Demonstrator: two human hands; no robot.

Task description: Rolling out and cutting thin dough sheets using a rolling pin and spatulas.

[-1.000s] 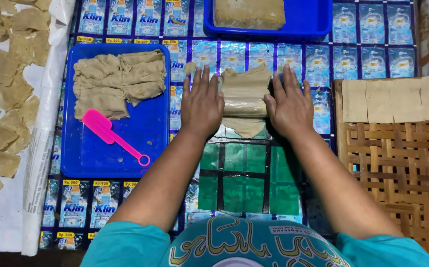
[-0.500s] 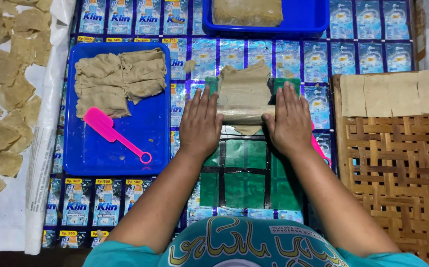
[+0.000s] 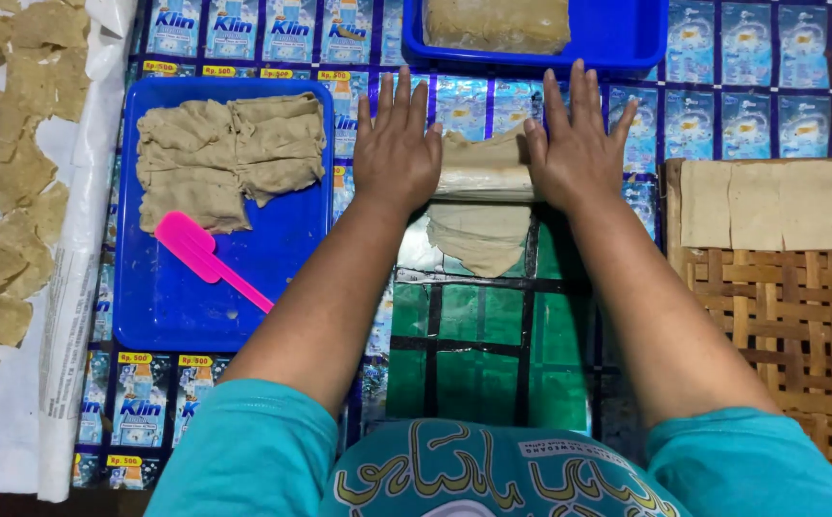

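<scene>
My left hand and my right hand lie flat, fingers spread, on the two ends of a roll of thin beige dough. The dough is wound around a roller that is hidden under it. A loose flap of the dough sheet trails out of the roll toward me. It rests on the far end of a green-tiled board. Neither hand grips anything; the palms press down on the roll.
A blue tray at the left holds folded dough sheets and a pink spatula. Another blue tray with dough stands at the back. Cut dough squares lie on a woven bamboo tray at the right. Torn dough pieces lie on white paper.
Both hands first drew the roll back toward me, then pushed it away to the far end of the board. The trailing flap of dough now shows below the roll.
</scene>
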